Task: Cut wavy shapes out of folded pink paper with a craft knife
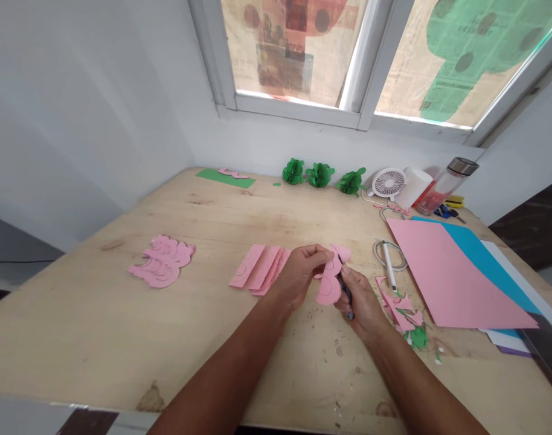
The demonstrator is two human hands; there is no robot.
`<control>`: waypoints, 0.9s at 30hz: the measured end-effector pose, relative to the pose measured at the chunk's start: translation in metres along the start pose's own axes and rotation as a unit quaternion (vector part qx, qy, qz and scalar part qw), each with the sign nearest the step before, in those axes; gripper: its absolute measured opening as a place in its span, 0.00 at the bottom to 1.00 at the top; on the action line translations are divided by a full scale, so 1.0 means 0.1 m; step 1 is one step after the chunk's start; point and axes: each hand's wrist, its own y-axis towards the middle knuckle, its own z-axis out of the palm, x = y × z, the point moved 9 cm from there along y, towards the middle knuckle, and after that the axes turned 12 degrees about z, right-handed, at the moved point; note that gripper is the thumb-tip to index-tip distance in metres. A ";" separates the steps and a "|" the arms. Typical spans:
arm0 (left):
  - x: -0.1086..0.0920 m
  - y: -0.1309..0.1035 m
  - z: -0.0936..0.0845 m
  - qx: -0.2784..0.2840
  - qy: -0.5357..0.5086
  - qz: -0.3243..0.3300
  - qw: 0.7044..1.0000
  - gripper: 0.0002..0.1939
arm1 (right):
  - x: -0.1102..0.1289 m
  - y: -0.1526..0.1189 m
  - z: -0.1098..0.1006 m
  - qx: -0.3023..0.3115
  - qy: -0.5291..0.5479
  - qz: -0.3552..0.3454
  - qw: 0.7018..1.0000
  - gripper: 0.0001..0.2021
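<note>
Between my fingers and thumb, my left hand [302, 270] pinches a piece of pink paper [329, 287] by its upper part. Its lower edge is cut into rounded lobes, and a drawn line shows on it. My right hand [361, 297] is closed around dark-handled scissors [346, 292], whose blades meet the right edge of the paper. The blades are mostly hidden. Left of my left hand lie folded pink paper strips [247, 266] with curved outlines drawn on them. Farther left is a pile of cut, scalloped pink shapes [160, 261].
Pink and green scraps [405, 314] lie right of my right hand, below a white pen [389, 266]. Large coloured sheets [457, 278] cover the right side. Along the wall stand green paper ornaments [320, 175], a small fan [388, 182] and a glass bottle [446, 187].
</note>
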 end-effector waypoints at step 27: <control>0.05 -0.02 0.05 0.040 -0.048 -0.031 0.998 0.10 | 0.01 -0.01 0.00 0.011 0.000 -0.019 1.000 0.19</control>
